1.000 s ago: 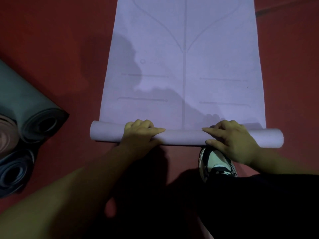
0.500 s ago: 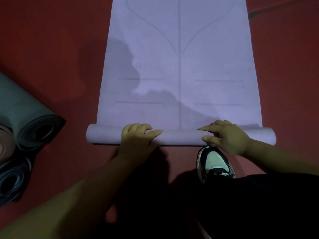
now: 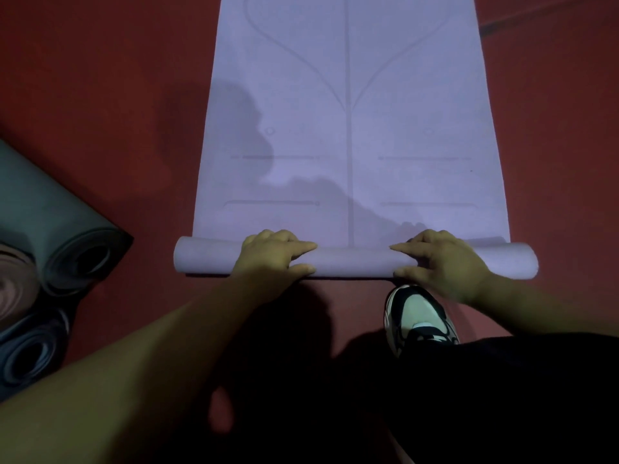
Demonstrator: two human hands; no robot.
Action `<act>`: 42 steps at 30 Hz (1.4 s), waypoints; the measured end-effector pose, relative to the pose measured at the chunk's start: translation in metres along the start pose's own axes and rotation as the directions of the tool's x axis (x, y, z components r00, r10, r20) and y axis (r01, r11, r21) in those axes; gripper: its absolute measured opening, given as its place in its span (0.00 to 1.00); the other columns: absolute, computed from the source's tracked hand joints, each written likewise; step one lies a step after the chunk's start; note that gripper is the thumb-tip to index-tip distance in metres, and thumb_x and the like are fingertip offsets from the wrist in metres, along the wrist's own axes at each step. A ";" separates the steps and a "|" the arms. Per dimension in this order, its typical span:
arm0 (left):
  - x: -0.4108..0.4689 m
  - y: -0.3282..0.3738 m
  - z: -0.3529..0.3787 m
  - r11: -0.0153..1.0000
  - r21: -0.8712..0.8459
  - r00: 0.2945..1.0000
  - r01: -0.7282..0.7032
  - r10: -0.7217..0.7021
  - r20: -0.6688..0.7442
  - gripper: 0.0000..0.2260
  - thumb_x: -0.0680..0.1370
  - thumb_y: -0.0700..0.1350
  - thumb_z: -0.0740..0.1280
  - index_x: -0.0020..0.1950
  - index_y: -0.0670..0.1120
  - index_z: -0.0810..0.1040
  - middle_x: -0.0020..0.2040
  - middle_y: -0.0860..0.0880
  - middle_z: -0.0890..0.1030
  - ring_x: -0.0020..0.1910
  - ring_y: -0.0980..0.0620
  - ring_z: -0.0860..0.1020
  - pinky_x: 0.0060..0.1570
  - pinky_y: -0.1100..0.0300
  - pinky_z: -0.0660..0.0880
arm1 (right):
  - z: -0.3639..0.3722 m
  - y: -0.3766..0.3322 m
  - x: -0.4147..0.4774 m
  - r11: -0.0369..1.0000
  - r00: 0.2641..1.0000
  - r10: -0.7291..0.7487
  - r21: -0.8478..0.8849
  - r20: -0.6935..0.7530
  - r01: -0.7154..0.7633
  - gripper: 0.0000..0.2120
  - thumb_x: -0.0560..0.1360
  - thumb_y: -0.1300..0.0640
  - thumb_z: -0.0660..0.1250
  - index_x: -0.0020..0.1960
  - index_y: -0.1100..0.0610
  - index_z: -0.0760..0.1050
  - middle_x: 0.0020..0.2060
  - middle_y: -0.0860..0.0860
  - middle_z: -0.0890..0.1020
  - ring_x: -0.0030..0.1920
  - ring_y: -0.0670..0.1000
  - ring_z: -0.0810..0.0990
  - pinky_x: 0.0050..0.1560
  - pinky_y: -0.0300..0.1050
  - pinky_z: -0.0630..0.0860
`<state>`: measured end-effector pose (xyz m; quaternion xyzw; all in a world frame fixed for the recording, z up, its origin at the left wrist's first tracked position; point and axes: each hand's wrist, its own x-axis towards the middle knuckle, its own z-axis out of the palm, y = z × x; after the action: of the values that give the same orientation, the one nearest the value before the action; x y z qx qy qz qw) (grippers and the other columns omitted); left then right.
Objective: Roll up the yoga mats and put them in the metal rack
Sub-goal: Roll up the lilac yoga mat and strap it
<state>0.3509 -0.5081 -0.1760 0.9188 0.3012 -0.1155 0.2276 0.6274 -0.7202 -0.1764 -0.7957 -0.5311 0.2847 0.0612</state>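
Note:
A lilac yoga mat point(image 3: 348, 112) with printed guide lines lies flat on the red floor, running away from me. Its near end is wound into a thin roll point(image 3: 353, 261) lying crosswise. My left hand point(image 3: 273, 254) grips the roll left of centre, fingers over the top and thumb at the near side. My right hand point(image 3: 442, 259) grips it right of centre the same way. The metal rack is not in view.
Three rolled mats lie stacked at the left edge: a green one point(image 3: 57, 226), a pink one point(image 3: 15, 286) and a dark blue one point(image 3: 31, 356). My black-and-white shoe point(image 3: 418, 316) stands just behind the roll, under my right hand. Red floor surrounds the mat.
The roll has turned a little further along the mat and grown slightly thicker. Both hands kept their grip and moved forward with it.

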 end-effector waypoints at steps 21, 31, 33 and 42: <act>0.007 0.002 -0.011 0.998 0.056 0.998 -0.030 0.032 -0.047 0.19 0.77 0.60 0.66 0.68 0.62 0.77 0.59 0.54 0.77 0.59 0.46 0.74 0.61 0.50 0.66 | 0.007 0.008 0.010 0.998 0.982 -0.045 0.029 -0.185 0.051 0.20 0.73 0.42 0.75 0.64 0.41 0.81 0.51 0.46 0.79 0.52 0.54 0.74 0.54 0.47 0.70; 0.003 -0.002 0.003 0.998 -0.060 0.985 0.017 -0.027 -0.169 0.22 0.74 0.64 0.61 0.66 0.62 0.80 0.55 0.57 0.78 0.57 0.51 0.73 0.58 0.59 0.59 | 0.012 0.003 -0.002 0.993 0.945 -0.113 -0.022 -0.308 0.112 0.21 0.71 0.44 0.77 0.63 0.45 0.82 0.52 0.49 0.78 0.51 0.55 0.74 0.53 0.52 0.74; 0.009 -0.002 -0.005 0.996 -0.082 0.995 0.037 -0.044 -0.093 0.25 0.73 0.65 0.58 0.69 0.64 0.76 0.57 0.59 0.76 0.59 0.53 0.70 0.59 0.60 0.57 | 0.013 0.004 0.001 0.995 0.946 -0.094 -0.018 -0.309 0.093 0.21 0.71 0.44 0.77 0.63 0.44 0.82 0.52 0.49 0.79 0.51 0.56 0.75 0.53 0.54 0.75; -0.004 -0.004 0.006 0.995 0.088 0.972 -0.043 0.062 -0.228 0.23 0.69 0.57 0.77 0.64 0.56 0.81 0.58 0.50 0.81 0.57 0.44 0.78 0.62 0.41 0.69 | -0.004 0.011 0.021 0.996 0.985 -0.080 0.029 -0.155 0.085 0.22 0.71 0.42 0.76 0.64 0.41 0.81 0.51 0.47 0.78 0.52 0.54 0.75 0.56 0.51 0.73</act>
<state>0.3445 -0.5101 -0.1808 0.9422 0.2961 -0.0146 0.1560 0.6440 -0.7055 -0.1856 -0.7914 -0.5521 0.2292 0.1277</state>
